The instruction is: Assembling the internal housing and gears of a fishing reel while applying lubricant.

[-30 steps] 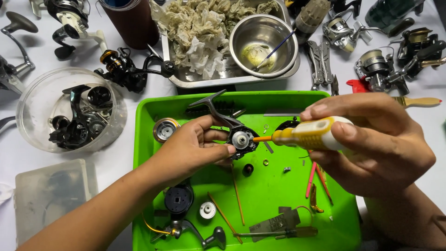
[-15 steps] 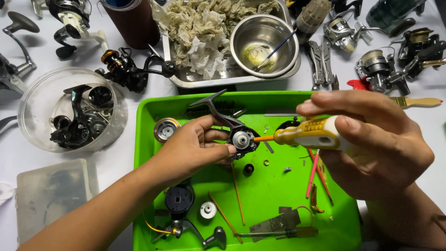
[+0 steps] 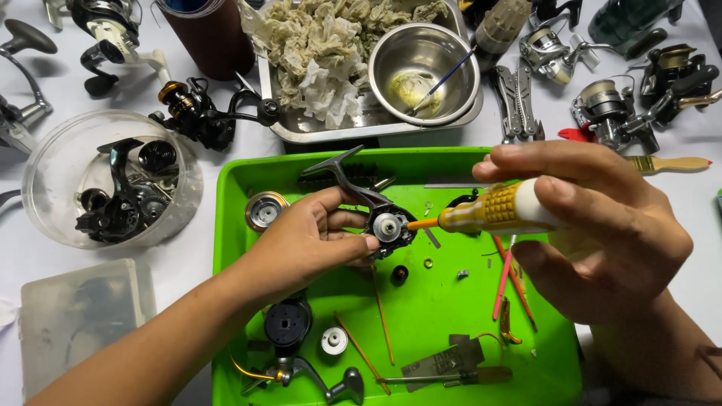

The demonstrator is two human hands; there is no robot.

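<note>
My left hand [image 3: 304, 244] grips a black fishing reel body [image 3: 380, 218] with a round silver bearing face, held above the green tray [image 3: 241, 180]. My right hand [image 3: 594, 225] holds a yellow and white oil applicator [image 3: 500, 210] level; its orange tip touches the right side of the reel's silver face. A silver spool [image 3: 265, 210] lies in the tray left of my left hand. Small screws, washers and thin orange and pink sticks lie on the tray floor under the reel.
A clear round tub [image 3: 45, 180] of black reel parts stands at the left. Behind the tray is a metal tray with stained tissues [image 3: 331, 53] and a steel bowl [image 3: 425, 68]. Several reels, pliers [image 3: 519, 98] and a brush [image 3: 669, 163] lie at the right. A black rotor [image 3: 287, 323] lies low in the tray.
My right hand has rolled slightly around the applicator, fingers shifting over it. The tip stays at the reel face and my left hand has barely moved.
</note>
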